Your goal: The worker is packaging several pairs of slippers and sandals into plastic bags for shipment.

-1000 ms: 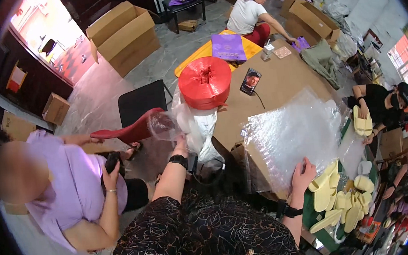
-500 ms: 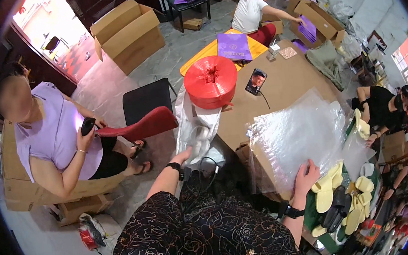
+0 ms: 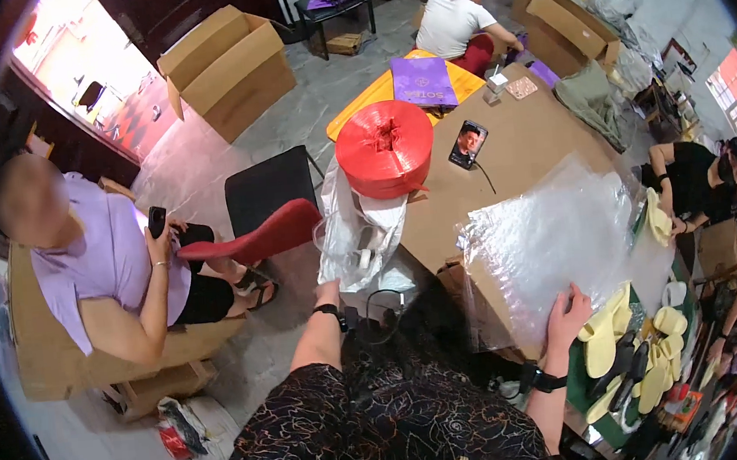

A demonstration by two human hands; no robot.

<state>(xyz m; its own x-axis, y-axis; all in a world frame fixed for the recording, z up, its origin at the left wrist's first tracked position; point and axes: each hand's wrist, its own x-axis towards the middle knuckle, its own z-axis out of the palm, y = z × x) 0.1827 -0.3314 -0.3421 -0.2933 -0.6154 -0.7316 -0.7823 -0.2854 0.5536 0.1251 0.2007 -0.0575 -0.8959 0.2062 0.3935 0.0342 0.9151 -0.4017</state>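
My left hand (image 3: 328, 294) reaches to the near edge of a white woven sack (image 3: 372, 269). A clear plastic bag (image 3: 345, 242) with something pale in it lies on the sack, just beyond that hand. My left fingers are too small and hidden to show a grip. My right hand (image 3: 567, 316) rests at the near edge of a stack of clear plastic bags (image 3: 545, 249), fingers bent and apart. Beside it, pale yellow slippers (image 3: 602, 345) and black slippers (image 3: 613, 368) lie in a pile on a green surface.
A large red roll of plastic twine (image 3: 383, 150) stands beyond the sack. On the brown tabletop (image 3: 433, 215) a phone (image 3: 468, 145) leans upright. At left a seated person (image 3: 107, 244) holds a phone. Another person crouches by cartons, and one at right handles a yellow slipper (image 3: 658, 218).
The clear bag by my left hand, blurred before, now lies more plainly on the sack. My right hand's fingers have spread a little. The crouching person's arm has lowered.
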